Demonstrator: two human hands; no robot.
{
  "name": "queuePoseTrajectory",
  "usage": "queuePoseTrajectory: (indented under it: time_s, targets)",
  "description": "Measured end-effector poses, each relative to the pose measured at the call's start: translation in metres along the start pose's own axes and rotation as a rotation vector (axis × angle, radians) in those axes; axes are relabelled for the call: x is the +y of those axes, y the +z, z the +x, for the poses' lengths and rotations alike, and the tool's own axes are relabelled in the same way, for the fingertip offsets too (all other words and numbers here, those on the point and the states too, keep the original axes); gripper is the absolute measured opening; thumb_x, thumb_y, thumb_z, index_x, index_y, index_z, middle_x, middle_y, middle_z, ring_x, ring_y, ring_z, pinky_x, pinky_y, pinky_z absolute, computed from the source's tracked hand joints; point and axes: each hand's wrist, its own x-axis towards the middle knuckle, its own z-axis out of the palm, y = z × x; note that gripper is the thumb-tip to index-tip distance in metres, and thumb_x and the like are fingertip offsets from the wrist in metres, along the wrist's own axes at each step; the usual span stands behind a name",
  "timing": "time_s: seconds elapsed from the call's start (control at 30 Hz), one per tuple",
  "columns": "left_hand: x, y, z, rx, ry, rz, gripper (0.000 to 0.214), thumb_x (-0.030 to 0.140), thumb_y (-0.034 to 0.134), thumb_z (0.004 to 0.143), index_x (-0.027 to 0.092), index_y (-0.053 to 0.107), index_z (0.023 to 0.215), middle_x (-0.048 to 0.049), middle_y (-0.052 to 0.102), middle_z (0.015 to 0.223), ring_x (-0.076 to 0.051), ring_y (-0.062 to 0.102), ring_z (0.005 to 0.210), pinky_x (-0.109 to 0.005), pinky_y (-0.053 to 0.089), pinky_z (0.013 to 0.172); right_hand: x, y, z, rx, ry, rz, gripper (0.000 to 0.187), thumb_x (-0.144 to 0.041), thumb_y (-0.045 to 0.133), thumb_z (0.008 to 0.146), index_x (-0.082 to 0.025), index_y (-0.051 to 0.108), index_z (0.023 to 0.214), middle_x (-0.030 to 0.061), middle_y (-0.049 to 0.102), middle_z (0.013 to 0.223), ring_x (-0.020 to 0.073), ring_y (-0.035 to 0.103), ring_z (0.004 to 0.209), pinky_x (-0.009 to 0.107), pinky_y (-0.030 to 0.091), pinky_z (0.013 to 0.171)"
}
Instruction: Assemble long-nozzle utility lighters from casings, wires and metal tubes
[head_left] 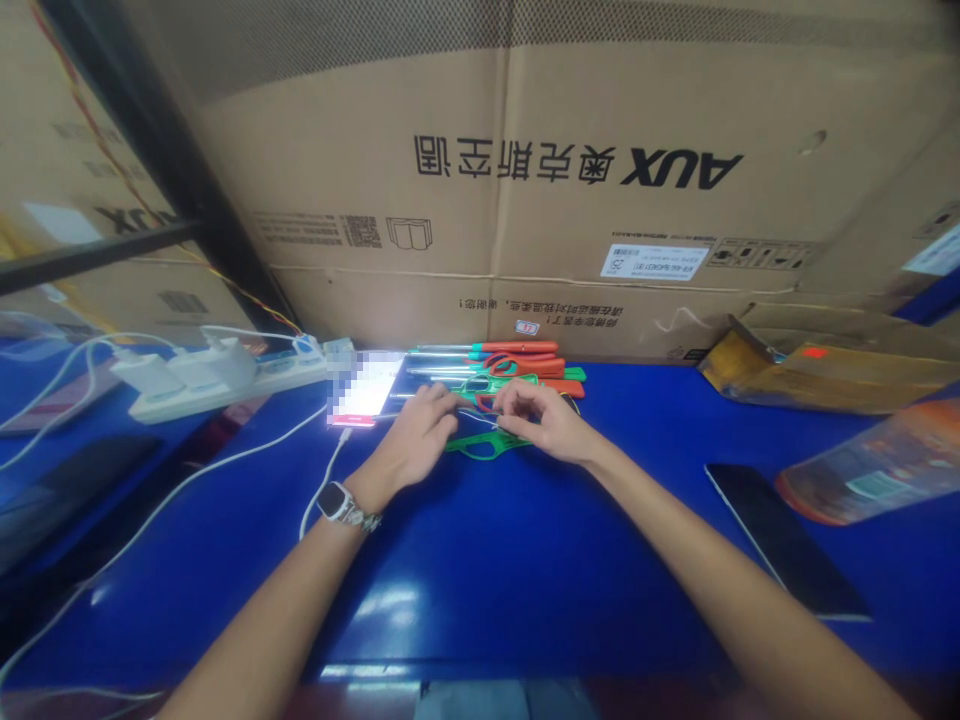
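My left hand (424, 432) is at the middle of the blue table, its fingers bent and closed near the metal rods; what they hold is hidden. My right hand (546, 420) is pinched shut on a thin pale wire (478, 417), which runs across the gap toward my left fingertips. Below the wire, between the hands, lies a green lighter handle (487, 446) with an open loop. Behind my hands several long-nosed lighters rest side by side, among them a red lighter (525, 348) and a green lighter (574, 374), with metal rods pointing left.
A lit phone (367, 388) with a charging cable lies left of the lighters. Beyond it is a white power strip (232, 375) with plugs. At right are a dark phone (780, 535), a plastic jar (874, 465) and an opened carton (825, 355). A large cardboard box (570, 220) stands behind.
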Motion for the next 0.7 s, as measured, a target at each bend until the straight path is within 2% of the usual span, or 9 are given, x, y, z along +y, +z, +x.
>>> queuePoseTrajectory:
  time_s: [0.17, 0.27, 0.33, 0.43, 0.53, 0.63, 0.7]
  targets:
    - [0.0001, 0.0028, 0.0002, 0.004, -0.033, -0.018, 0.046, 0.032, 0.024, 0.102, 0.02, 0.068, 0.096, -0.0052, 0.059, 0.088, -0.024, 0.053, 0.089, -0.045, 0.039, 0.091, -0.0006, -0.0028, -0.0002, -0.08, 0.048, 0.004, 0.024, -0.036, 0.064, 0.086, -0.019, 0.051, 0.073, 0.0013, 0.055, 0.084, 0.0131, 0.05, 0.069, 0.028, 0.041, 0.065]
    - [-0.0003, 0.006, -0.0002, 0.029, -0.037, -0.019, 0.037, 0.036, 0.032, 0.102, 0.019, 0.062, 0.116, -0.0057, 0.063, 0.089, -0.025, 0.057, 0.09, -0.044, 0.041, 0.089, -0.0003, -0.003, -0.0003, -0.088, 0.046, -0.025, 0.023, -0.034, 0.064, 0.086, -0.019, 0.052, 0.073, 0.0014, 0.056, 0.084, 0.0129, 0.049, 0.068, 0.028, 0.041, 0.064]
    - [0.0, 0.0064, -0.0012, 0.041, -0.051, -0.055, 0.039, 0.034, 0.034, 0.102, 0.019, 0.05, 0.134, -0.005, 0.065, 0.086, -0.025, 0.058, 0.09, -0.043, 0.042, 0.086, -0.0006, -0.0031, -0.0005, -0.094, 0.041, -0.036, 0.022, -0.033, 0.063, 0.086, -0.019, 0.052, 0.073, 0.0007, 0.055, 0.081, 0.013, 0.048, 0.067, 0.028, 0.04, 0.063]
    - [0.0027, 0.0041, -0.0029, 0.02, -0.054, -0.085, 0.041, 0.034, 0.033, 0.102, 0.021, 0.044, 0.14, -0.0035, 0.067, 0.083, -0.025, 0.059, 0.091, -0.042, 0.042, 0.086, -0.0016, -0.0037, -0.0009, -0.107, 0.058, -0.017, 0.022, -0.033, 0.063, 0.086, -0.019, 0.052, 0.073, -0.0007, 0.054, 0.076, 0.0129, 0.047, 0.064, 0.028, 0.039, 0.061]
    - [0.0066, 0.0013, -0.0038, 0.006, -0.061, -0.1, 0.039, 0.038, 0.029, 0.104, 0.022, 0.052, 0.131, -0.0021, 0.069, 0.083, -0.025, 0.059, 0.091, -0.041, 0.041, 0.088, -0.0022, -0.0038, -0.001, -0.117, 0.077, 0.011, 0.021, -0.032, 0.064, 0.086, -0.019, 0.052, 0.073, -0.0008, 0.054, 0.074, 0.0133, 0.048, 0.064, 0.028, 0.039, 0.062]
    - [0.0085, 0.0006, -0.0041, 0.018, -0.083, -0.137, 0.054, 0.045, 0.019, 0.105, 0.02, 0.067, 0.101, -0.0037, 0.068, 0.083, -0.024, 0.059, 0.096, -0.039, 0.04, 0.091, -0.0018, -0.0035, -0.0008, -0.128, 0.069, 0.016, 0.02, -0.03, 0.064, 0.085, -0.019, 0.053, 0.072, -0.0007, 0.055, 0.073, 0.0136, 0.049, 0.066, 0.028, 0.04, 0.063]
    - [0.0084, 0.0009, -0.0042, 0.037, -0.104, -0.147, 0.065, 0.048, 0.014, 0.105, 0.02, 0.068, 0.082, -0.0052, 0.068, 0.084, -0.025, 0.059, 0.099, -0.038, 0.039, 0.094, -0.0013, -0.0032, -0.0008, -0.142, 0.066, 0.01, 0.02, -0.03, 0.064, 0.084, -0.019, 0.053, 0.072, -0.0006, 0.055, 0.073, 0.0137, 0.049, 0.066, 0.028, 0.04, 0.064]
